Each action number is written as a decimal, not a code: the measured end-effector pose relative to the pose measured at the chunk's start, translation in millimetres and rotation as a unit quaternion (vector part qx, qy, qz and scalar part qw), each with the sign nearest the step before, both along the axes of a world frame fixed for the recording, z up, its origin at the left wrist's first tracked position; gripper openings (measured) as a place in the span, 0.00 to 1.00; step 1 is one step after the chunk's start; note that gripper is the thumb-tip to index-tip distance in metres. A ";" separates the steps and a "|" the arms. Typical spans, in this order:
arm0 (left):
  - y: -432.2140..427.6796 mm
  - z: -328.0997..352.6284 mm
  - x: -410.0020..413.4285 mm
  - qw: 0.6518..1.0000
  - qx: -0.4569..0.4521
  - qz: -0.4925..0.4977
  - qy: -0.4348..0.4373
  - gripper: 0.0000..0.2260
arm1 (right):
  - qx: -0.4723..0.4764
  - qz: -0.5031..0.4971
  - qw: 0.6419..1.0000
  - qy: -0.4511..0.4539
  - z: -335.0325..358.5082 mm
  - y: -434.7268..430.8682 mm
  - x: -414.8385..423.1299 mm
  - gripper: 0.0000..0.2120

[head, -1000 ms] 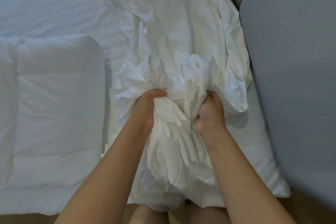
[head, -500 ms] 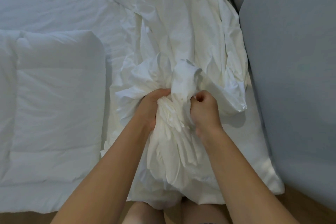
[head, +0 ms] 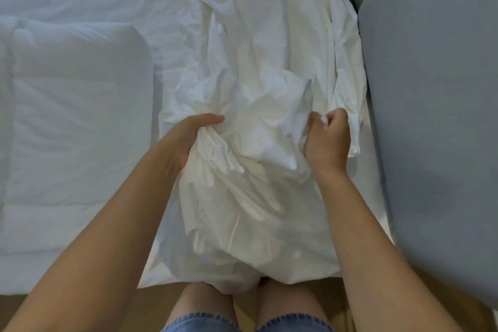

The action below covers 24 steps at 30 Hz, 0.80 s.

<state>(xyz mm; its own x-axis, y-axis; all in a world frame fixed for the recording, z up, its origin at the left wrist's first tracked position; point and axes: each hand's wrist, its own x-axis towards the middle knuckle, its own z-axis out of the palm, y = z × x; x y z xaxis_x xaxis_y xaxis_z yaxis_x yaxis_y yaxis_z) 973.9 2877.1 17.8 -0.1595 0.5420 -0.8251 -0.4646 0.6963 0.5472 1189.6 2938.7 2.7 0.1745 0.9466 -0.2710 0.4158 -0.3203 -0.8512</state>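
The white cover (head: 269, 67) runs in a crumpled strip up the right side of the bed (head: 373, 191). Its gathered end is bunched at the near edge and spills over it toward the person's knees.

A second ago both hands were packed tight together on that bunch. Half a second ago the right one was still knuckle to knuckle with the left. Now it has swung out toward the bed's right edge, drawing a fold with it, so the hands stand clearly apart and loose cloth is spread between them. I judge this as a layer being teased out of the wad, most likely a hunt for an edge or an opening, and not more gathering. The work looks early, since most of the cover is still creased and unsorted.

The left hand (head: 188, 137) is wrapped firmly round the neck of the bunch, thumb over the top, with pleats fanning out below its palm. The right hand (head: 327, 140) is curled into a near fist, and a scrap of white shows between thumb and fingers. It seems to pinch a fold, though motion blur hides exactly how much.

A quilt (head: 75, 116) lies flat on the bed's left half, apart from the cover. A grey padded panel (head: 436, 116) runs along the right edge. Wooden floor (head: 156, 302) shows below the near edge.
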 end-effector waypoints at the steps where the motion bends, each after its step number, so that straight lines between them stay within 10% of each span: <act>1: 0.5 2.5 -0.1 0.999 -0.025 -0.044 -0.010 0.25 | 0.008 0.004 1.000 -0.009 -1.2 -2.3 -3.7 0.10; 5: -2.9 8.4 -4.6 0.979 -0.123 -0.157 0.052 0.24 | 0.051 0.012 0.998 -0.039 -6.0 -7.6 -4.4 0.14; 11: -11.2 -8.7 -45.5 0.969 -0.059 0.026 0.238 0.16 | 0.031 -0.001 0.991 -0.131 -24.9 7.9 41.3 0.11; 18: -16.3 -22.9 -28.2 0.988 -0.001 0.055 0.144 0.17 | -0.068 0.022 0.997 0.031 -23.4 -6.4 22.9 0.17; 21: -22.9 -20.6 -26.8 0.996 0.043 0.074 0.041 0.20 | 0.005 0.104 0.990 -0.099 -12.1 -27.5 5.3 0.37; 24: -35.6 -21.1 -21.4 0.992 0.089 0.085 -0.034 0.16 | 0.147 0.174 0.955 -0.190 -1.2 -55.3 -13.2 0.33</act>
<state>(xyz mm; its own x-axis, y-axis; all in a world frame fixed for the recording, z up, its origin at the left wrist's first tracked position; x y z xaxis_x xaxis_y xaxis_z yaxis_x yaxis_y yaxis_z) 952.4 2841.5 -3.2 -0.2082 0.6496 -0.7312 -0.6061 0.5010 0.6177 1176.4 2883.4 1.5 -0.1320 0.9906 0.0356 0.7501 0.1233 -0.6497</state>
